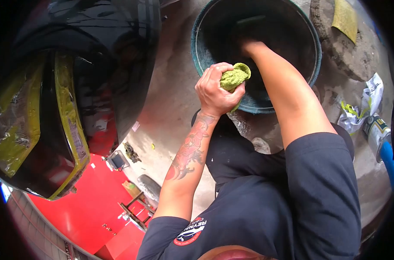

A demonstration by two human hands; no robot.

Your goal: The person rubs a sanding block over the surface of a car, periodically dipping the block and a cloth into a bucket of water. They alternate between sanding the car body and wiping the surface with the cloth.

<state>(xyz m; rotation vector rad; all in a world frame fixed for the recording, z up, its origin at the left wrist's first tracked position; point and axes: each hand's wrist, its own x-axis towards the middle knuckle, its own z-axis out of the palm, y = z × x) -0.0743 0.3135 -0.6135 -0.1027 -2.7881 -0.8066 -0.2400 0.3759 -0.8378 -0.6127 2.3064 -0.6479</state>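
Wringing step, likely: left hand (216,90) fisted on green cloth (235,77) over bucket (254,107); right hand (250,44) inside, grip unseen. Next: firmer twist.

A: Rag?
B: Green rag (235,77), wadded tight, clenched in left hand (216,93), bulging out beside the thumb.
A: Bucket?
B: Round bucket (197,54), dark inside, teal rim, upright, just beyond that fist; right hand (250,46) reaches in.

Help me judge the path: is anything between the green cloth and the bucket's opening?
Nothing visible. The left hand holds the green cloth right over the rim of the bucket; the right hand reaches inside, beside the cloth.
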